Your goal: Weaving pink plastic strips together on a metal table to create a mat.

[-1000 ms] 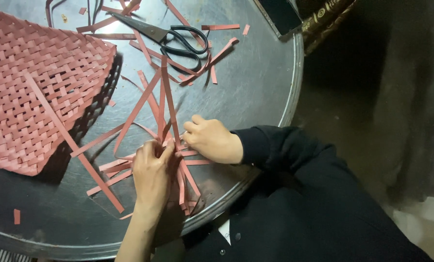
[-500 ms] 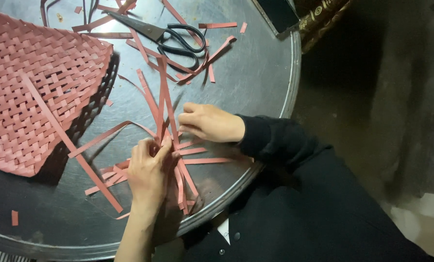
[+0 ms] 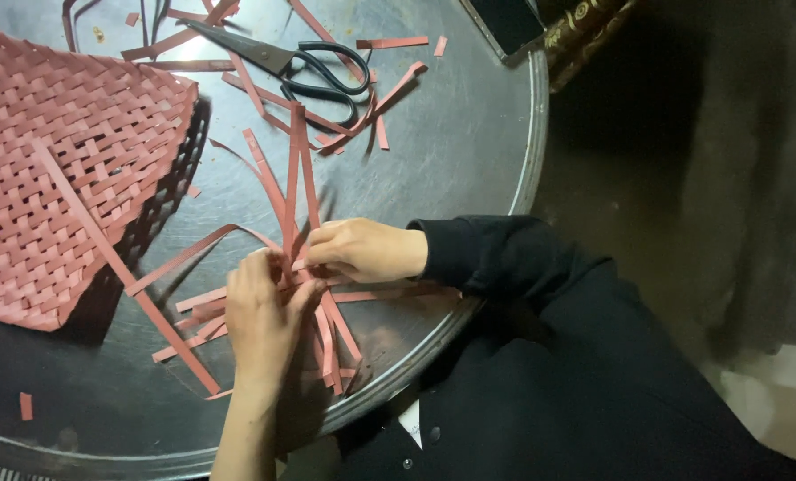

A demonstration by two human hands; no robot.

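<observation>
1. Left hand (image 3: 264, 316) pinching the red strips (image 3: 304, 267) at the spot where they cross, fingers closed on them.
2. Right hand (image 3: 362, 249) just across from it, fingers also closed on the same small bundle, black sleeve (image 3: 505, 258) behind.
3. Strips lying near the front edge of the round metal bench (image 3: 469, 151), between both hands, with loose ends sticking out all ways, two long ones pointing up toward the scissors.
4. Only a small start here: a few strips crossed over and under, most ends still loose and unwoven. Looks like lots left to weave.
5. Off to the left, a big red woven mat (image 3: 69, 169), already made into a tight checker pattern, one long strip lying across it.
6. At the top, black-handled scissors (image 3: 300, 67) resting shut among short cut bits (image 3: 389, 43).
7. Little scraps scattered over the bench, one small piece alone near the bottom left.
</observation>
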